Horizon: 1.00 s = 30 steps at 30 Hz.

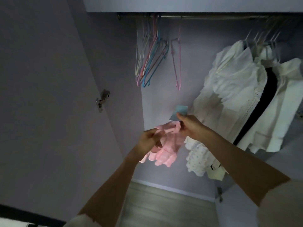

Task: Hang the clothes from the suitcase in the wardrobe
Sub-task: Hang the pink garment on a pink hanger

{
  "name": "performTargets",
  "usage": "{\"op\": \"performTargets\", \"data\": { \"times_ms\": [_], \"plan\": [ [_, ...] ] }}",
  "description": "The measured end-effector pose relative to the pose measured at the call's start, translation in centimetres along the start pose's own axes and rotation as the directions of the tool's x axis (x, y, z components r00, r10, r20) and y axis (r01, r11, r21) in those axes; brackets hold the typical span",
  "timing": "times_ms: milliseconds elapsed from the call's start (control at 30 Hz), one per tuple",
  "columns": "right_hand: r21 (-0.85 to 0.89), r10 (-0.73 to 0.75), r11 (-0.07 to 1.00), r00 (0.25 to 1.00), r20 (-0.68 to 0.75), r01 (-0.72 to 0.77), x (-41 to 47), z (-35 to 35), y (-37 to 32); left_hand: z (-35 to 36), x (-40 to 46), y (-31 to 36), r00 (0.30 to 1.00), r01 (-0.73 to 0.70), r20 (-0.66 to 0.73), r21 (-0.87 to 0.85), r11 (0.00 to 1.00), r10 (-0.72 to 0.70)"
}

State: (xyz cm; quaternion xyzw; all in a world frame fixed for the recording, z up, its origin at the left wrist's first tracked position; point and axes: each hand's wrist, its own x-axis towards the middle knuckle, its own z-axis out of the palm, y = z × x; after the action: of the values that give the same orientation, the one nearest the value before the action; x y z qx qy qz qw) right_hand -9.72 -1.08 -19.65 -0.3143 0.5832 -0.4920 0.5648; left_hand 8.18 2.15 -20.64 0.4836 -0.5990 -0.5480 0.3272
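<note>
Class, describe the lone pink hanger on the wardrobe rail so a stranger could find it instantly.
Start at the metal wardrobe rail running along the top. Left hangs a bunch of empty pastel plastic hangers; right, white garments. The single pink plastic hanger hangs alone in the gap between them, empty, touching neither group.

the wardrobe rail [213,16] carries empty plastic hangers [150,63] and white clothes [237,89].
</note>
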Motion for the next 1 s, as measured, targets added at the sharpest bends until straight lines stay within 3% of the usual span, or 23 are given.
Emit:
{"op": "performTargets", "data": {
  "times_ms": [67, 233, 333, 467, 600, 733, 800, 900, 1000],
  "plan": [
    [-0.046, 0.085, 0.996, 0.996, 0.031, -0.083, -0.1, -0.6, 0.5, -1.1, 0.4, 0.7, 0.997, -0.07, 0.022, -0.094, 0.993, 0.073],
    [0.105, 0.252, 0.954, 0.942, 0.22, -0.28, -0.2, -0.9, 2.1, -1.3, 1.0, 2.4, 0.987, -0.119, 0.103, -0.08, 0.99, 0.127],
    [-0.008, 0.268, 0.963, 0.956, 0.118, -0.269, -0.9, -0.9, 2.4, -1.8, 1.4, 2.6, 0.99, -0.117, 0.078, -0.044, 0.992, 0.12],
    [-0.316, 0.198, 0.923, 0.976, -0.093, -0.218, -1.7, -1.5, 2.4, -3.3, 1.7, 2.1, 0.995, -0.083, -0.057, -0.097, 0.992, 0.078],
    [-0.192, 0.137, 0.965, 0.97, -0.202, -0.177, -2.8, -2.2, 1.9, -4.9, 1.4, 1.3, 0.986, 0.062, -0.125, -0.323, 0.944, -0.107],
    [-0.154, -0.018, 0.988, 0.981, -0.191, -0.011, -3.5, -1.6, 1.3, -5.7, 1.4, 1.1, 0.987, 0.064, -0.103, -0.459, 0.886, -0.124],
    [-0.217, -0.137, 0.972, 0.97, -0.202, 0.092, -3.7, -1.0, 0.5, -6.2, 1.8, 1.6, 0.99, 0.07, -0.079, -0.452, 0.889, -0.117],
    [-0.503, -0.312, 0.838, 0.941, -0.127, 0.21, -3.4, -0.1, -0.9, -6.7, 2.1, 3.0, 0.988, 0.085, -0.099, -0.3, 0.95, -0.119],
    [-0.81, -0.369, 0.543, 0.929, 0.006, 0.221, -3.0, 0.5, -2.6, -7.4, 2.7, 4.8, 0.973, 0.003, -0.229, -0.018, 1.0, -0.007]
  ]
}}
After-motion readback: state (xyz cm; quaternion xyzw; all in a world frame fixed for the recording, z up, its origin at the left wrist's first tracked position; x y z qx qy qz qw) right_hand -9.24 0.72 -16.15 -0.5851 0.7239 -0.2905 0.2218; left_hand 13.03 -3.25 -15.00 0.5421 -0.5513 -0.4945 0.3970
